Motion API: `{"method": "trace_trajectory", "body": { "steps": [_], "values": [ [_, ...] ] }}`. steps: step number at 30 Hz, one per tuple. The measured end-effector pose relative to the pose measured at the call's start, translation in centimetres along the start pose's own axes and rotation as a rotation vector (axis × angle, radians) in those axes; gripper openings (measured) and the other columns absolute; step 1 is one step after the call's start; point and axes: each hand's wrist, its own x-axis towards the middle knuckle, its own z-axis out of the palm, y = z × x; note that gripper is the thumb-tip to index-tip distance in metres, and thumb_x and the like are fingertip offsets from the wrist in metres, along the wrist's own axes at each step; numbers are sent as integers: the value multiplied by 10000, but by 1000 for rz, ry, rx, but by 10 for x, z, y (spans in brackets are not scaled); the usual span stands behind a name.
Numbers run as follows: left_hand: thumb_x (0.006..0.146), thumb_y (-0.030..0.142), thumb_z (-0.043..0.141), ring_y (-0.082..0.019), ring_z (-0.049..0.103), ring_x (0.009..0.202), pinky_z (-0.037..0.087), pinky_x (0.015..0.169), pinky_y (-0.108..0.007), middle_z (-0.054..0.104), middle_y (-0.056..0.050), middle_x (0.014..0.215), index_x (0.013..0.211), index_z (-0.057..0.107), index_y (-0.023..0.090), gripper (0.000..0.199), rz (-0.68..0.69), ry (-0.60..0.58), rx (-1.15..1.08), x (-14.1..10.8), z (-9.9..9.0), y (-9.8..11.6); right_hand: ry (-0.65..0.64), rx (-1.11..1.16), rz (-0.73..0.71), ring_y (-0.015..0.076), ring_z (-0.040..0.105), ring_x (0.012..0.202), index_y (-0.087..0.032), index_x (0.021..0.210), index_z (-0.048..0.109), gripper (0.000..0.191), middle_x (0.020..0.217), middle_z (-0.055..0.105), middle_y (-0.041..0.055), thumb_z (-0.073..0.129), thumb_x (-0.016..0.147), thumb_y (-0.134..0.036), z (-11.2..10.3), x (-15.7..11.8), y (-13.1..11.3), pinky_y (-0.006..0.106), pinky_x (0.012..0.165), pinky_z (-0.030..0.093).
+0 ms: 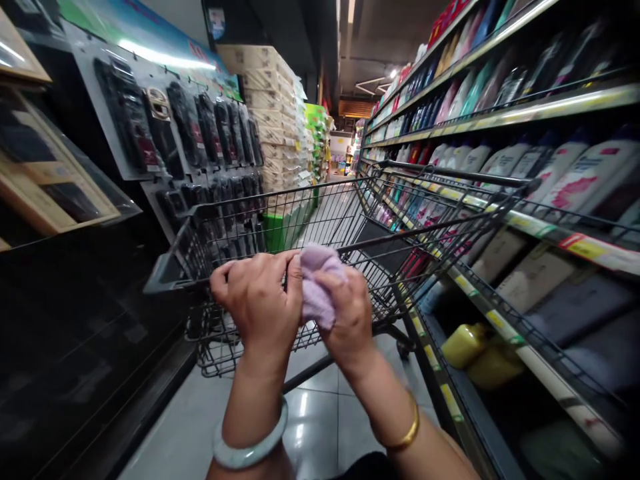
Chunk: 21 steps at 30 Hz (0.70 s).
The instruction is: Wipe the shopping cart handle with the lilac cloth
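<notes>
A dark wire shopping cart (330, 200) stands crosswise in front of me. My left hand (265, 293) is closed over the cart's near top rail, its thumb against a pale purple cloth (317, 263). In my right hand (350, 307) the cloth is bunched up, with the fingers curled into it. The cloth sits at the same rail, right beside my left hand. The rail under my left fingers is hidden. A pale bangle circles my left wrist and a gold one my right.
Shelves of bottles (575, 173) with price strips line the right side, close to the cart. On the left, packaged belts (190, 120) hang on a rack. Stacked cartons (270, 113) and a green display base (280, 230) stand beyond. Grey floor tiles (315, 420) lie below.
</notes>
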Motion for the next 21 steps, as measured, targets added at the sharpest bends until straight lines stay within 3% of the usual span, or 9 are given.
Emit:
{"method": "trace_trajectory", "body": {
  "steps": [4, 6, 9, 11, 13, 18, 19, 21],
  "values": [
    [1027, 425, 486, -248, 567, 897, 270, 1008, -469, 719, -15, 871, 908, 719, 261, 308, -2, 29, 47, 2, 3, 0, -192, -7, -118, 247, 604, 988, -221, 1220, 671, 338, 1181, 641, 113, 626, 886, -195, 12, -16, -7, 403, 851, 595],
    [1024, 423, 491, -247, 565, 890, 271, 1023, -469, 714, -15, 860, 905, 715, 259, 302, 1, 41, 48, 1, 5, 1, -133, 22, -93, 255, 612, 1045, -240, 1255, 662, 366, 1211, 621, 111, 655, 889, -242, 2, -11, 2, 424, 899, 596],
    [1019, 411, 507, -241, 572, 893, 269, 1046, -464, 722, -8, 871, 910, 712, 261, 277, 6, 55, 40, -1, 6, 1, 68, 46, 41, 289, 591, 1188, -256, 1281, 649, 462, 1270, 560, 116, 735, 841, -366, -19, 3, 24, 493, 1001, 569],
    [1017, 402, 514, -239, 575, 902, 262, 1061, -461, 731, -7, 892, 910, 709, 262, 263, 7, 63, 36, -2, 7, 2, 182, 19, 140, 314, 554, 1270, -229, 1271, 650, 484, 1311, 528, 137, 736, 817, -373, -27, 8, 34, 527, 1048, 542],
    [1013, 400, 521, -241, 576, 911, 256, 1075, -460, 735, -11, 903, 913, 710, 260, 256, 4, 65, 34, -2, 6, 3, 218, -5, 176, 322, 532, 1312, -201, 1271, 648, 477, 1357, 511, 159, 722, 818, -332, -26, 7, 33, 534, 1079, 521],
    [1006, 384, 516, -255, 585, 956, 239, 1108, -472, 740, -17, 940, 965, 726, 261, 247, 1, 28, 20, -3, 4, 1, -101, 59, -17, 265, 588, 1231, -226, 1260, 669, 404, 1355, 606, 107, 691, 857, -212, -8, -5, 3, 445, 1076, 530],
    [1005, 384, 517, -256, 587, 966, 234, 1114, -475, 741, -15, 952, 978, 728, 264, 244, 4, 19, 18, -4, 4, 1, -125, 64, -33, 260, 594, 1214, -230, 1252, 676, 397, 1340, 621, 100, 690, 855, -205, -8, -6, 1, 440, 1071, 531],
    [1003, 387, 528, -254, 587, 968, 230, 1116, -475, 737, -11, 949, 986, 729, 269, 234, 13, 9, 17, -4, 2, -1, -49, 70, 17, 268, 592, 1216, -226, 1238, 687, 414, 1326, 619, 105, 708, 825, -218, -12, -3, 9, 457, 1077, 525]
  ]
}}
